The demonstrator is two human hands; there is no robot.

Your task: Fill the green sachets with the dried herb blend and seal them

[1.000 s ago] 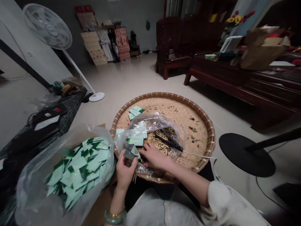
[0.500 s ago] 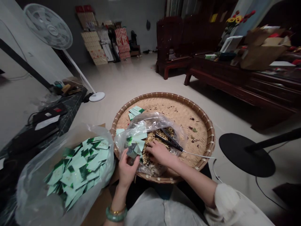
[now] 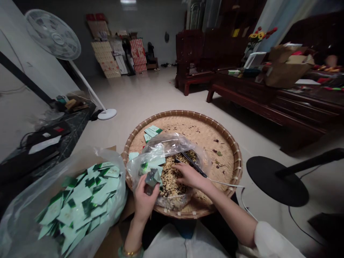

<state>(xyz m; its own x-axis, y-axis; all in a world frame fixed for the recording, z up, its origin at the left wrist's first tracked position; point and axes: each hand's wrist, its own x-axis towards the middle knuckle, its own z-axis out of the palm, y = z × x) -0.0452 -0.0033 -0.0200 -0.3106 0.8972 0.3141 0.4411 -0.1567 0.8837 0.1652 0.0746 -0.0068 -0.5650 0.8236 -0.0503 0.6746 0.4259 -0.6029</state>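
My left hand (image 3: 143,200) is closed round a small green packet (image 3: 152,177), held upright at the near edge of a clear plastic bag (image 3: 166,150). The bag lies in a round woven basket tray (image 3: 236,154) and holds a heap of loose dried bits (image 3: 172,175). My right hand (image 3: 189,175) reaches into that heap with its fingers bent onto the bits; what they hold I cannot make out. A black two-armed tool (image 3: 192,163) with a white cord lies in the bag just beyond my right hand.
A big clear bag of several green packets (image 3: 80,200) sits at my left on cardboard. More green packets (image 3: 152,132) lie on the tray's far left. A black round stand base (image 3: 276,181) is at right, a white fan (image 3: 55,34) at back left, dark wooden furniture (image 3: 268,96) beyond.
My right hand slid from the bag's near left side further into the heap of dried bits. The view shifted slightly; my left hand kept the packet in about the same place.
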